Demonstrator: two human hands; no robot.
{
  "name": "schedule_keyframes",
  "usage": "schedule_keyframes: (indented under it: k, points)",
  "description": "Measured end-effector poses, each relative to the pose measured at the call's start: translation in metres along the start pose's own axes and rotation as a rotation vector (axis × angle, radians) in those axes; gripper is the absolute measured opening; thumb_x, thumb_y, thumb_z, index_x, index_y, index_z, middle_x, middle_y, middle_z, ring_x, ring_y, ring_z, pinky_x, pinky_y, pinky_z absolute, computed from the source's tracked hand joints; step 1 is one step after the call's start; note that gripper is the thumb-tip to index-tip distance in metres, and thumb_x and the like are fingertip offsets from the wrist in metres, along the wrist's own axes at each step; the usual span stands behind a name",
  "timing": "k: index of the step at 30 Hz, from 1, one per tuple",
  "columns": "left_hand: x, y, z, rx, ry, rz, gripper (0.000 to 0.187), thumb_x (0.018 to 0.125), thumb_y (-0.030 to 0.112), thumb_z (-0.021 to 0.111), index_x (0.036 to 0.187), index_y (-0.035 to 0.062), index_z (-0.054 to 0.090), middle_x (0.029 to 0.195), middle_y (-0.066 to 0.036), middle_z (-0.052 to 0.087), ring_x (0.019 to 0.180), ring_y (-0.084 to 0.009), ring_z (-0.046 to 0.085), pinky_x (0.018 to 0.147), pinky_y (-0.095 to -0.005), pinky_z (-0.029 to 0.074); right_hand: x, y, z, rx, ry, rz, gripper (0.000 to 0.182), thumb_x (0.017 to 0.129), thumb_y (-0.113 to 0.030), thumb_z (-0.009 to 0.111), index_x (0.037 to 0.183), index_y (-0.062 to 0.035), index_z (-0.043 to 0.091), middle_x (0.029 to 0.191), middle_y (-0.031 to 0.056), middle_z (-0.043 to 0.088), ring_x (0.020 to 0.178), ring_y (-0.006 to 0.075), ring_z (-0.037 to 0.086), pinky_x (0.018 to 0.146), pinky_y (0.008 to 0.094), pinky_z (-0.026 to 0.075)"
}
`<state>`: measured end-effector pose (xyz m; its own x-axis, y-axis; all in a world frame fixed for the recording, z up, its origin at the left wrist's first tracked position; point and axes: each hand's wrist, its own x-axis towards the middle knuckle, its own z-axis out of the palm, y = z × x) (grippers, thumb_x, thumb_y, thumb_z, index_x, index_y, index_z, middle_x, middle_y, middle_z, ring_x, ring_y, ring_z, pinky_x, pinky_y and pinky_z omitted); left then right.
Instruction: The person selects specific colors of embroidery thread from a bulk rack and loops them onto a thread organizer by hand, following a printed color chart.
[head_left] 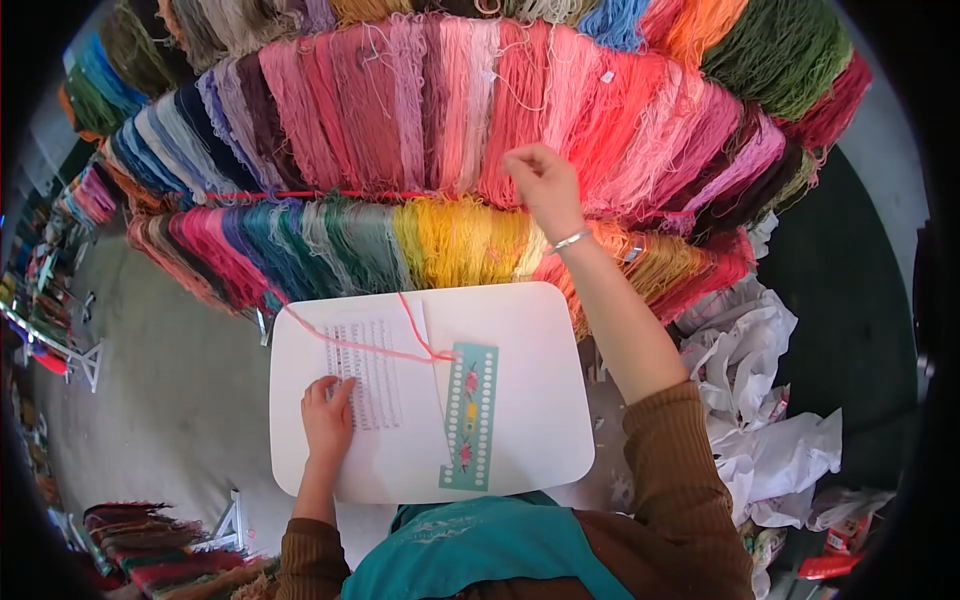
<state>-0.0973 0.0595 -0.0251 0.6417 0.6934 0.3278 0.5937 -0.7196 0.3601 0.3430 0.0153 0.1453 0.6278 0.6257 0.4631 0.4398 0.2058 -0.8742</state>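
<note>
My left hand (327, 415) rests on a printed sheet (375, 400) with rows of small marks, its fingers apart and touching the paper. Beside the sheet lies a teal thread card (456, 460) with white holes down both edges and pink flowers. A pink thread (375, 347) is looped at the card's upper left and trails across the sheet toward the hanging yarn. My right hand (548, 195), with a bracelet at the wrist, is raised in front of the pink skeins (510, 110). Its fingers are curled into a pinch; what they hold, if anything, does not show.
The white board (545, 400) carries the sheet and card. Yellow skeins (465, 240) hang in a lower row just beyond it. White plastic bags (790, 455) lie at the right. More dark red and brown yarn (150, 545) sits at lower left.
</note>
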Motion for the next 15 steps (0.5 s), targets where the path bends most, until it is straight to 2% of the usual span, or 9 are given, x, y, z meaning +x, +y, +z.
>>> schedule_keyframes:
  k: [3,5,7,9,12,15]
  points:
    - [0.001,-0.001,0.001,-0.005,0.000,0.005,0.042,0.078,0.000,0.062,0.116,0.0158,0.071,0.119,-0.013,0.059,0.110,-0.0336,0.054,0.094,-0.0447,0.044,0.008,-0.020,0.025,-0.011,-0.017,0.015,0.014,0.093,-0.012,0.066,0.100,0.0000,0.068,0.076,0.0005,0.064,0.059,0.0063,0.057,0.052,0.0231,0.044]
    - [0.001,-0.002,0.001,-0.005,0.002,0.012,0.042,0.078,0.000,0.062,0.116,0.0158,0.070,0.119,-0.013,0.059,0.110,-0.0336,0.054,0.093,-0.0449,0.045,0.025,-0.009,0.036,-0.060,0.022,-0.046,0.015,0.092,-0.012,0.065,0.100,0.0003,0.069,0.073,0.0005,0.063,0.058,0.0068,0.057,0.052,0.0240,0.044]
    - [0.001,-0.002,0.001,-0.006,0.005,0.012,0.043,0.077,0.000,0.062,0.116,0.0163,0.070,0.119,-0.012,0.058,0.110,-0.0335,0.054,0.093,-0.0451,0.045,0.044,0.000,0.042,-0.063,0.110,-0.070,0.020,0.090,-0.018,0.065,0.099,-0.0019,0.070,0.074,0.0091,0.068,0.061,0.0167,0.067,0.058,0.0312,0.051]
    - [0.001,-0.002,0.000,-0.008,0.004,0.006,0.044,0.077,0.000,0.062,0.116,0.0166,0.070,0.119,-0.012,0.058,0.110,-0.0333,0.054,0.093,-0.0451,0.045,0.056,-0.005,0.045,-0.048,0.120,-0.012,0.020,0.089,-0.018,0.064,0.100,-0.0020,0.071,0.075,0.0095,0.069,0.064,0.0181,0.068,0.060,0.0319,0.052]
    - [0.001,-0.003,0.001,-0.008,0.003,0.000,0.044,0.076,0.000,0.063,0.116,0.0172,0.070,0.119,-0.012,0.058,0.111,-0.0331,0.054,0.093,-0.0452,0.045,0.083,0.010,0.049,-0.029,0.326,-0.104,0.018,0.087,-0.017,0.066,0.092,-0.0014,0.071,0.078,0.0104,0.071,0.069,0.0201,0.069,0.063,0.0336,0.053]
    - [0.001,-0.004,0.002,-0.003,0.005,0.006,0.044,0.076,0.000,0.063,0.116,0.0172,0.070,0.119,-0.012,0.058,0.111,-0.0330,0.054,0.093,-0.0453,0.045,0.089,0.009,0.052,-0.110,0.420,-0.114,0.017,0.085,-0.019,0.068,0.089,-0.0022,0.070,0.078,0.0111,0.072,0.069,0.0215,0.069,0.065,0.0346,0.053]
